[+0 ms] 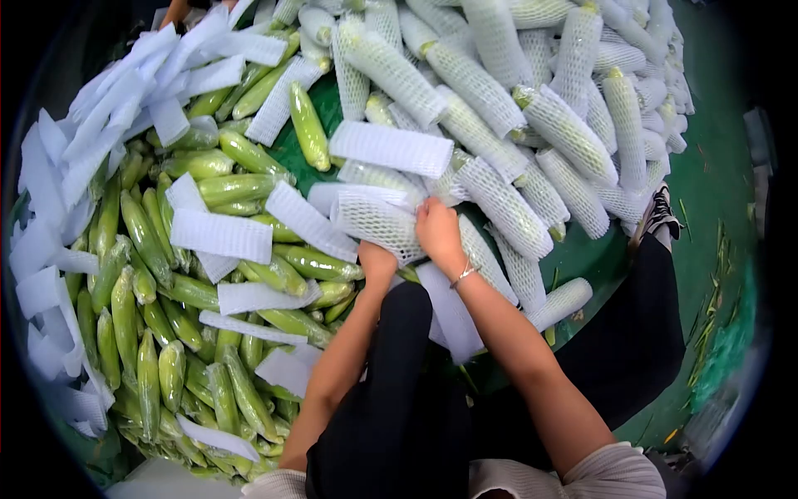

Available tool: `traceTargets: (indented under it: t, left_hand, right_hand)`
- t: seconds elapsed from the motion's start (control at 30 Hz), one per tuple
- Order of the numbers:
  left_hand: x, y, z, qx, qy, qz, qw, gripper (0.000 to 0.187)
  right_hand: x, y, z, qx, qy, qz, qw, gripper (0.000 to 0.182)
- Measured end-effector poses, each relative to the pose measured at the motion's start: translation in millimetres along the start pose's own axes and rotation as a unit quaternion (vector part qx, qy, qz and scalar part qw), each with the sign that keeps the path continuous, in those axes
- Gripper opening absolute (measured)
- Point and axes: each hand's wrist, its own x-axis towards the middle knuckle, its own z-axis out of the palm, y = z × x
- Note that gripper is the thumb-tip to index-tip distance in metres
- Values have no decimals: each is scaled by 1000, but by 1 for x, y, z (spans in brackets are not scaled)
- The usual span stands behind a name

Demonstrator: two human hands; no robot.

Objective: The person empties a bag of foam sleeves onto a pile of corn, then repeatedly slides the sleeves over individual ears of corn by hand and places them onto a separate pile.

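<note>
Both my hands are at a white foam net sleeve, its mesh stretched wide between them. My left hand is closed at the sleeve's lower edge, fingers partly hidden behind the mesh. My right hand pinches its right end, with the fingertips curled in. Close to the left hand lie green ears of corn in clear film. Flat foam sleeves rest just beyond the hands, and another flat sleeve hangs below the right hand.
A large heap of film-wrapped corn spreads at the left, edged by piled flat sleeves. Sleeved ears are heaped at the back right. My knee stands up between my arms. Plant scraps litter the green floor at right.
</note>
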Motion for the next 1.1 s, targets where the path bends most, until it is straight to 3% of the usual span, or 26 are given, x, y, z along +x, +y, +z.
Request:
traceTargets:
  t: [0.03,0.07,0.1,0.13,0.17,0.2,0.27,0.43,0.5,0.57,0.67,0.7,0.77,0.8,0.83,0.9,0.97,1.0,1.07,1.1]
  left_hand:
    - [-1,8,-3,-179,24,-114,977,35]
    - [-3,-3,7,-261,38,-127,956,40]
    - [-1,11,-1,-261,39,-125,956,40]
    - [-4,39,-21,-445,18,-233,865,41]
    - [-6,62,-40,-604,-3,-329,726,43]
    - [-9,70,-54,-603,-4,-329,727,43]
    - [-5,83,-76,-545,-141,-324,761,47]
    - [-7,110,-93,-528,-231,-304,758,45]
    - [-14,103,-85,-527,-242,-303,756,45]
    - [-21,84,-67,-597,-184,-145,767,41]
    - [-16,123,-79,-568,-216,-215,765,35]
    - [-11,133,-74,-571,-208,-216,765,35]
    - [9,158,-64,-688,-215,-331,609,33]
    - [23,172,-60,-690,-197,-313,621,33]
    - [39,186,-57,-693,-178,-297,632,33]
    - [62,229,-62,-674,-212,-237,667,33]
    - [82,259,-59,-698,-303,-154,631,32]
    - [92,268,-65,-699,-290,-157,635,32]
    - [104,277,-78,-604,-262,-135,741,36]
    - [110,248,-68,-468,-137,-13,873,43]
  right_hand:
    - [-4,-1,-3,5,10,-1,1000,23]
    - [-10,-1,-5,109,-44,28,993,23]
    - [-16,-1,-8,209,-102,56,971,23]
    - [-25,-7,-5,289,-81,87,950,23]
    - [-32,-15,-10,289,-82,88,950,23]
    - [-37,-28,-22,369,-67,95,922,22]
    - [-41,-57,-55,472,-32,77,878,18]
    - [-33,-58,-91,460,-70,52,884,20]
    - [-29,-50,-98,497,-150,121,846,26]
    - [-28,-32,-96,493,-180,160,836,25]
    - [-27,-9,-89,322,23,-99,941,14]
    - [-25,-3,-89,322,16,-102,941,14]
    - [-13,7,-92,149,66,-23,986,9]
    - [-10,-23,-120,163,62,66,983,9]
    - [-3,-25,-133,162,109,-33,980,20]
    - [8,-37,-173,185,111,-106,971,54]
    - [32,-56,-206,300,129,-144,934,64]
    - [46,-66,-216,243,167,-140,945,62]
    - [84,-64,-224,190,199,-140,951,61]
    - [109,-49,-223,9,260,-177,949,58]
